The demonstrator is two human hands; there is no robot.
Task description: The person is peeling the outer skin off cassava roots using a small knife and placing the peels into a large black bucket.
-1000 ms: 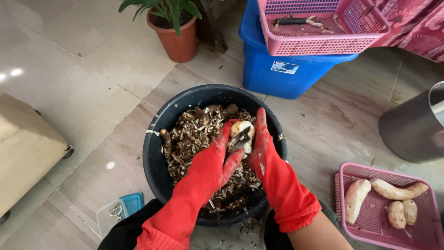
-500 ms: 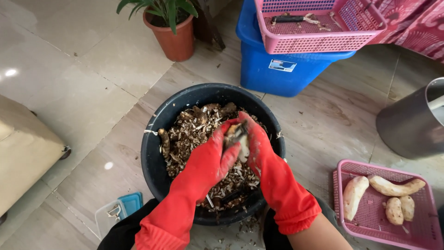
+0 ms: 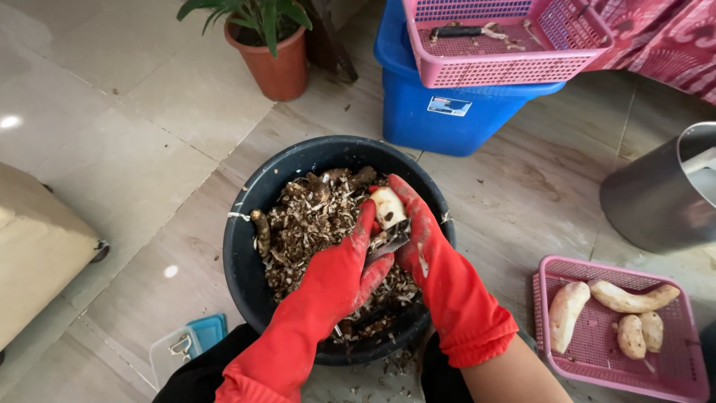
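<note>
Root (image 3: 388,207) in rt hand (image 3: 418,239) fingers, blade (image 3: 389,246) under

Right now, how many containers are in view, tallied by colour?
Pink baskets: 2
Blue bin: 1
Black tub: 1
Terracotta plant pot: 1
Metal bin: 1
Clear box with blue lid: 1
Total: 7

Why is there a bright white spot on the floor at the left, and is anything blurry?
Head view: the spot is glare from a light off the glossy floor tiles; a fainter one lies beside the black tub. Light is soft, shadows weak. The red-gloved left hand, right hand and peeled root look sharp; edges bend slightly.
</note>
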